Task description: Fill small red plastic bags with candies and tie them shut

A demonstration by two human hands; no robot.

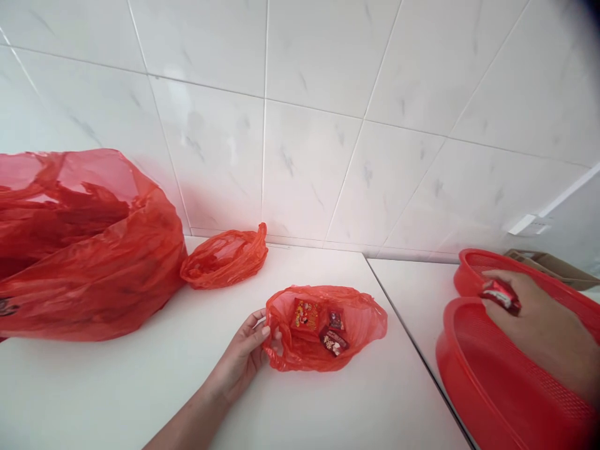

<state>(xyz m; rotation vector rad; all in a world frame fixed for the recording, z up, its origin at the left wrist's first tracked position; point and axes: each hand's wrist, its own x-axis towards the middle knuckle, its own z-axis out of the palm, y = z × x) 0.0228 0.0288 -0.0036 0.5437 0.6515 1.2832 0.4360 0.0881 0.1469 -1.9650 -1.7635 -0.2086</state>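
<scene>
- Presently, the person's left hand (248, 340) is at the lower centre of the frame, and its thumb and fingers are closed on the left edge of a small, thin red plastic bag (365, 319).
- This bag stands with its mouth open on a white, smooth tabletop (187, 375), a little right of the frame's centre, near a dark narrow gap (412, 334) which divides the white surface.
- Inside the bag I can see a square red packet with yellow print (305, 314), on the left; a small dark red packet (335, 320), on the right; and a dark red packet with pale lettering (334, 341), below them.
- The person's right hand (546, 331) is at the right side of the frame, somewhat blurred, with thumb and fingers clamped on a shiny red and silver packet (501, 295).
- This hand is above two red plastic baskets with mesh walls: the farther basket (467, 269) and the nearer basket (462, 369). Whether it touches them, I cannot tell.
- Left of centre lies another small red plastic bag (241, 262), crumpled and open, just beside a large, bulging red plastic bag (140, 275) at the left edge.
- Behind everything rises a wall of white marbled tiles (309, 144); a brown box (553, 267) shows behind the baskets, at the far right.
</scene>
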